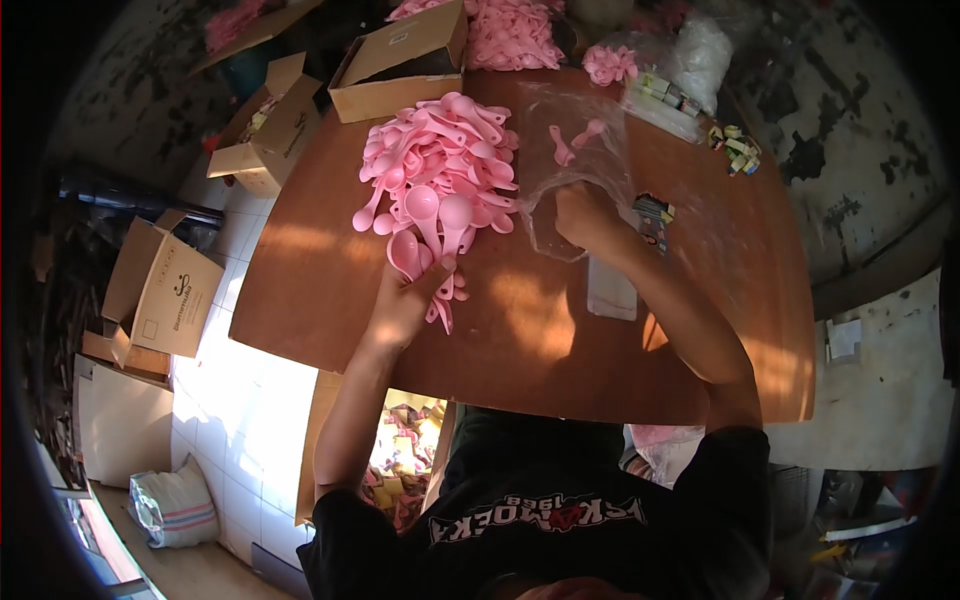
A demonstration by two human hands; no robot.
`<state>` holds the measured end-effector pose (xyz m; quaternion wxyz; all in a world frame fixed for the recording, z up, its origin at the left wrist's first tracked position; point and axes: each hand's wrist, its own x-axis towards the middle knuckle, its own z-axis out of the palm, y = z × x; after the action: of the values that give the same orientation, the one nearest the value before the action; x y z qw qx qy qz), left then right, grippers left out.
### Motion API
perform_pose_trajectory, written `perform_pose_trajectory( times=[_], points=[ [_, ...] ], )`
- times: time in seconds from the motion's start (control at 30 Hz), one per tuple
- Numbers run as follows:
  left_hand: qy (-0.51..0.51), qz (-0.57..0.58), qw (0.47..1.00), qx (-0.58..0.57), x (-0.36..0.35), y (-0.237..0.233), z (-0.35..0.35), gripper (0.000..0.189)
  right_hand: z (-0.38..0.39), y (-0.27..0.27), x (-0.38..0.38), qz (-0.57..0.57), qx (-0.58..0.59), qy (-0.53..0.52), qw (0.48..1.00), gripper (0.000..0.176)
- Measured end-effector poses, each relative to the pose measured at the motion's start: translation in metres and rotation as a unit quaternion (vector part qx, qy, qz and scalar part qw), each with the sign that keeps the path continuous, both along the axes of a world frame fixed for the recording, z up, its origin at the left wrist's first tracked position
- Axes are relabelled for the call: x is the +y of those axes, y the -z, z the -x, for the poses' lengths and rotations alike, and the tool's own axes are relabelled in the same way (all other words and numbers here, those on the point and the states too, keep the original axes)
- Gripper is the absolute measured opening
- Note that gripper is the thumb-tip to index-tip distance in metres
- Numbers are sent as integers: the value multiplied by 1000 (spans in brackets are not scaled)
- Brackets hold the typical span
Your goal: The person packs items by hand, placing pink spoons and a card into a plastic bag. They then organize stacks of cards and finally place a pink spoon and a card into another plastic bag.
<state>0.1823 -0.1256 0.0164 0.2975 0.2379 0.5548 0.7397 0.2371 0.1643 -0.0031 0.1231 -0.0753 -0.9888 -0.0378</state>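
Note:
My left hand (405,305) is closed around the handles of several pink measuring spoons (422,205), their bowls fanned out above the fingers. Just beyond them, a big heap of pink spoons (440,145) lies on the brown table (480,350). My right hand (588,215) is curled into a fist at the mouth of a clear plastic bag (540,200); its fingertips are hidden, so what they grip does not show. Two pink spoons (562,147) lie at the bag's far part. Near my right wrist are a small printed card (652,215) and a pale flat packet (611,290).
An open cardboard box (400,95) stands at the table's far left edge. Beyond are a larger pink pile (510,35) and bagged small boxes (665,95). Loose small boxes (735,150) sit far right. More cartons (160,285) stand left; a filled box (405,440) is below the front edge.

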Motion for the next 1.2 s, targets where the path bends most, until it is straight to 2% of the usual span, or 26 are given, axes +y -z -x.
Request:
perform_pose_trajectory(
  times=[0.07, 0.13, 0.27, 0.37, 0.43, 0.5, 0.57, 0.63, 0.67, 0.73, 0.77, 0.8, 0.83, 0.87, 0.9, 0.97, 1.03, 1.07, 1.13, 1.17, 1.2],
  points=[
    [5, 6, 1000, 17, 8, 5, 9, 18, 33, 22, 30, -10, -36, 14, 999, 19],
    [4, 12, 999, 36, 11, 1, 19, 18, 54, 28, 45, 20, -127, -26, 991, 23],
    [16, 30, 996, 85, 6, -3, 33, 22, 52, 26, 42, 69, -120, -3, 990, 23],
    [-31, 37, 994, 100, 2, -4, 46, 19, 36, 13, 27, 91, -73, 30, 993, 21],
    [-28, 37, 994, 96, -1, -5, 64, 15, 21, -8, 13, 116, -148, 40, 981, 19],
    [-106, 73, 975, 179, -3, -15, 86, 13, -4, -29, -11, 31, -142, -12, 989, 19],
    [-91, 53, 982, 158, -9, -25, 111, 17, -40, -76, -42, 147, -189, -61, 969, 24],
    [-138, 100, 960, 221, -12, -35, 133, 18, -73, -128, -61, 277, -216, -189, 917, 28],
    [-147, 82, 962, 213, -9, -35, 148, 22, -75, -150, -64, 276, -214, -190, 917, 28],
    [-176, 113, 945, 253, 5, -40, 172, 25, -75, -176, -64, 298, -97, -314, 896, 21],
    [-205, 142, 924, 289, 15, -43, 185, 29, -62, -177, -60, 297, -94, -314, 897, 21],
    [-205, 140, 924, 291, 26, -37, 208, 29, -39, -175, -54, 338, -47, -261, 903, 19],
    [-209, 186, 894, 351, 37, -24, 237, 32, -14, -172, -47, 376, 0, -209, 903, 18],
    [-213, 229, 858, 407, 47, -17, 258, 34, 13, -161, -37, 328, 52, -189, 924, 18],
    [-215, 225, 857, 410, 59, -19, 267, 34, 43, -144, -23, 278, 102, -168, 940, 19],
    [-233, 348, 799, 431, 79, -20, 278, 35, 98, -111, 4, 267, 109, -103, 952, 20],
    [-214, 379, 788, 435, 97, -19, 289, 35, 142, -66, 34, 213, 185, -136, 950, 20],
    [-191, 409, 777, 439, 104, -15, 293, 35, 148, -58, 37, 212, 188, -136, 949, 20],
    [-191, 421, 755, 465, 122, -2, 305, 38, 160, -51, 44, 295, 40, -36, 954, 21],
    [-189, 436, 734, 486, 129, 1, 311, 41, 164, -43, 48, 287, 81, -74, 952, 26],
    [-140, 436, 751, 475, 130, -1, 311, 46, 165, -43, 49, 297, 53, -53, 952, 25]
  ],
)
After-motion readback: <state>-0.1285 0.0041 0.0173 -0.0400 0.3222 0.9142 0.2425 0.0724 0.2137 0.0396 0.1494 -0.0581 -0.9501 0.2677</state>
